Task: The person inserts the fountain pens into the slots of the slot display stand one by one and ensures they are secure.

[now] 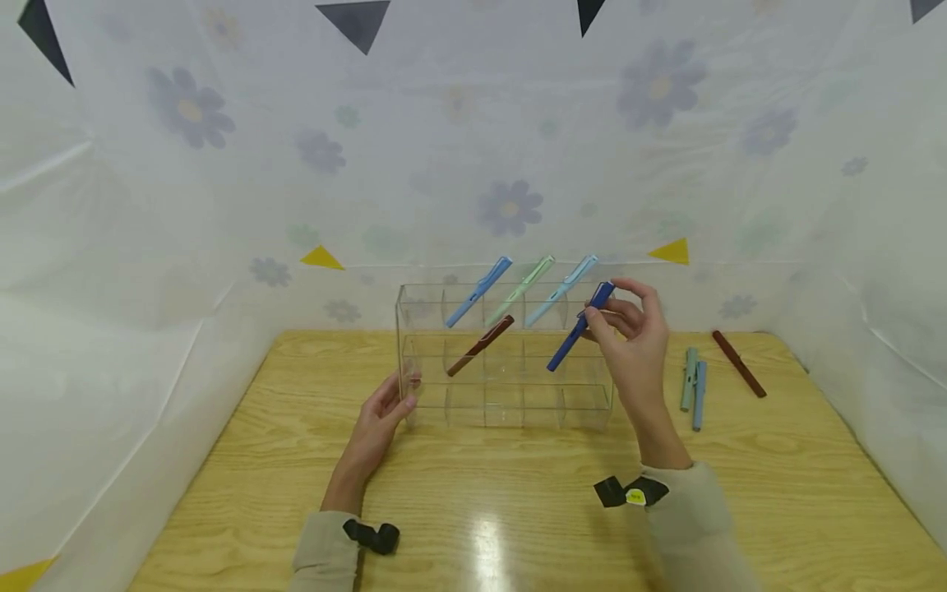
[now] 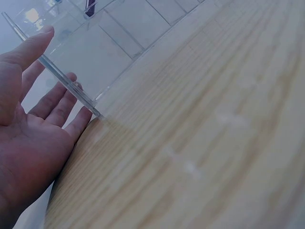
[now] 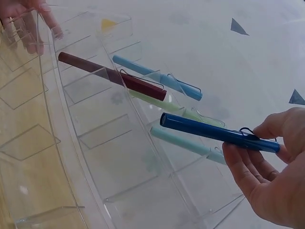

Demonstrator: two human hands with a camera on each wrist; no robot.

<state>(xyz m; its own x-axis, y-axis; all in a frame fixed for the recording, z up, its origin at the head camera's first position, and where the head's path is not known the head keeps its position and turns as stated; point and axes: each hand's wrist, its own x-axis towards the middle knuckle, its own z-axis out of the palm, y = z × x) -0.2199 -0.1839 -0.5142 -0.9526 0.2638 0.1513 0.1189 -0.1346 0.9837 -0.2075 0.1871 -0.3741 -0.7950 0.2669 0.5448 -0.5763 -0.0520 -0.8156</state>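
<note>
A clear acrylic pen rack (image 1: 503, 418) with tiered compartments stands on the table. My left hand (image 1: 379, 423) grips its left side edge, thumb in front and fingers behind, as the left wrist view (image 2: 38, 124) also has it. Between thumb and fingertips, my right hand (image 1: 636, 345) pinches a dark blue pen (image 1: 568, 341) by its capped end. The pen slants over the rack's right part, lower end toward the middle tier. In the top tier lean a blue pen (image 1: 477, 293), a pale green pen (image 1: 522, 288) and a light blue pen (image 1: 564, 288). A maroon pen (image 1: 479, 347) leans in the tier below.
Right of the rack, a green pen (image 1: 689, 380) and a blue pen (image 1: 699, 396) lie side by side on the wooden table (image 1: 473, 493). Farther right lies a dark red pen (image 1: 740, 364). A flowered white curtain (image 1: 414, 164) hangs behind and at both sides.
</note>
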